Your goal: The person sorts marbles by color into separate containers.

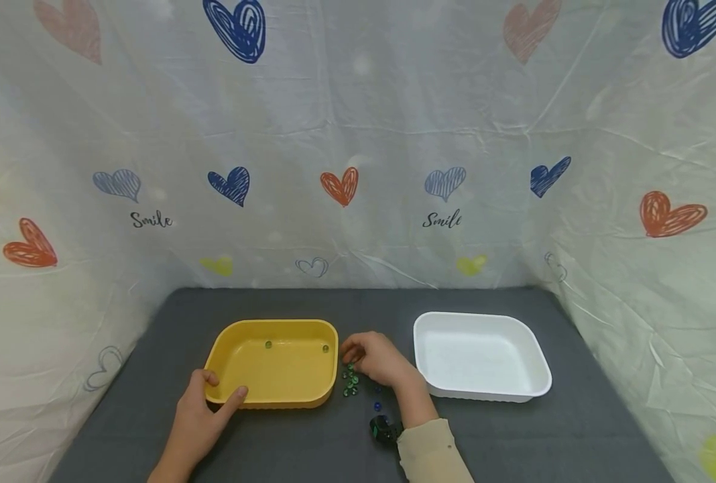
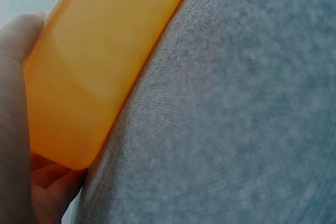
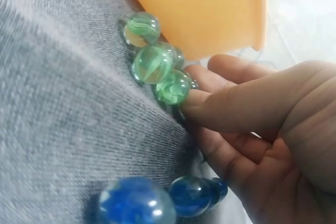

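At its near left corner, a yellow plastic tray (image 1: 273,376) is gripped by my left hand (image 1: 196,419), thumb on the near rim and fingers at the left side. Two green marbles (image 1: 268,345) lie inside the tray. To its right my right hand (image 1: 379,359) reaches down to a small group of green marbles (image 1: 350,384) on the cloth. In the right wrist view the thumb and fingers pinch at a green marble (image 3: 173,86) at the end of the group. Several blue marbles (image 3: 137,201) lie beside that hand, partly hidden by the forearm in the head view.
A white tray (image 1: 481,355) stands right of the right forearm. Dark grey cloth (image 1: 310,443) covers the table. A black wrist device (image 1: 384,429) sits at the right sleeve. Behind the table hangs a pale curtain (image 1: 382,235) printed with hearts.
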{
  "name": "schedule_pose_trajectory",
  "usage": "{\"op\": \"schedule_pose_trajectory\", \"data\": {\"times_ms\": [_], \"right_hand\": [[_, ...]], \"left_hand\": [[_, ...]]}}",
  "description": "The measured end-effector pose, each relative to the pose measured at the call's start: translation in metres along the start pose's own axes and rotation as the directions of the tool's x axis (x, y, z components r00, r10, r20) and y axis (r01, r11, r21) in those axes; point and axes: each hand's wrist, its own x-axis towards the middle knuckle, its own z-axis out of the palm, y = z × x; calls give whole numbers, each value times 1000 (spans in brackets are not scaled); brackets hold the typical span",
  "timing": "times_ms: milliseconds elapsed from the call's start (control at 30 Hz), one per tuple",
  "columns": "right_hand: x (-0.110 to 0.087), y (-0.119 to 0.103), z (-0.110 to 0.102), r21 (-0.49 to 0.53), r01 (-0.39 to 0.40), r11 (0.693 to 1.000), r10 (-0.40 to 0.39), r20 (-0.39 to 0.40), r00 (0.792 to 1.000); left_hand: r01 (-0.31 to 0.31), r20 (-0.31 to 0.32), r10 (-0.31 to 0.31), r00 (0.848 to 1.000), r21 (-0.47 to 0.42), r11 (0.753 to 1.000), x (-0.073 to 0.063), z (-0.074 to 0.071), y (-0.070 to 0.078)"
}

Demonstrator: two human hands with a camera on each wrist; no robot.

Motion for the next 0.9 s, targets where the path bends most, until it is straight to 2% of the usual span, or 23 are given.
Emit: {"op": "schedule_pose_trajectory", "data": {"times_ms": [267, 500, 900], "right_hand": [[0, 1, 1, -17, -11, 1000, 11, 1, 1000], [2, 2, -1, -5, 13, 1000, -13, -14, 1000], [2, 2, -4, -4, -9, 1000, 9, -87, 996]], "left_hand": [[-6, -9, 6, 1000, -7, 1000, 0, 1, 1], [6, 12, -6, 1000, -12, 1000, 0, 0, 2], [16, 15, -15, 1000, -8, 1000, 0, 1, 1]]}}
